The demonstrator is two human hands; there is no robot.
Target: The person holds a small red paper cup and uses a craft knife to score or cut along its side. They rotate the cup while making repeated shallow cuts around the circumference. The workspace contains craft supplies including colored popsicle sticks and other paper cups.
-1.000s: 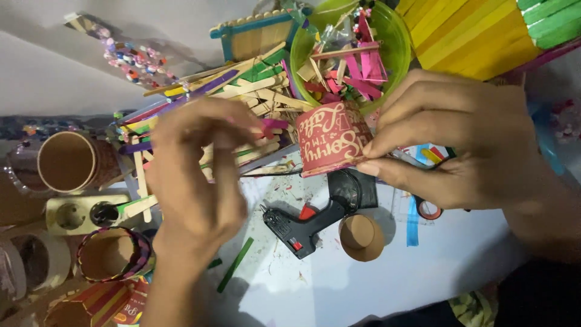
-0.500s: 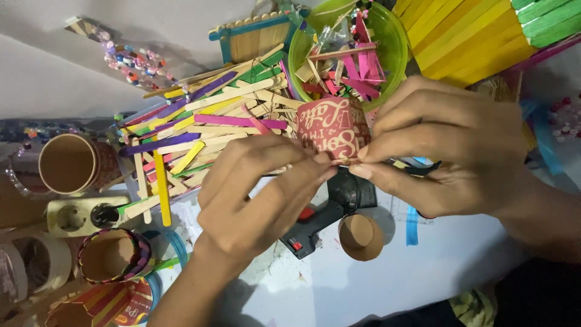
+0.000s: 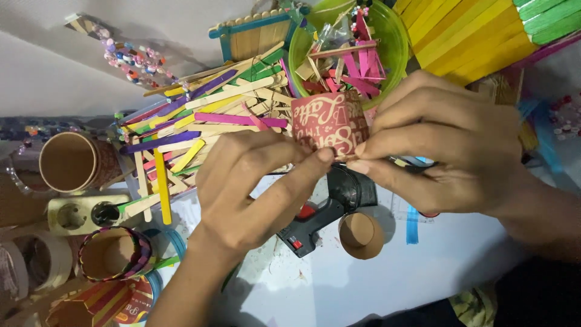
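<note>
Pinching the light, crushable red paper cup (image 3: 330, 124) by its rim above the glue gun (image 3: 327, 209), my left hand (image 3: 254, 181) and right hand (image 3: 442, 151) close gently on it.

left hand (image 3: 254, 181): raised from lower left, fingers curled, tips pinched | right hand (image 3: 442, 151): reached in from right, fingers extended, thumb pressed | fingertips met at centre

Right hand (image 3: 442, 151) covers the red cup's (image 3: 330, 124) right side; the glue gun's (image 3: 327, 209) nozzle sits hidden beneath both hands, and the tape roll (image 3: 24, 266) is cropped at left.
</note>
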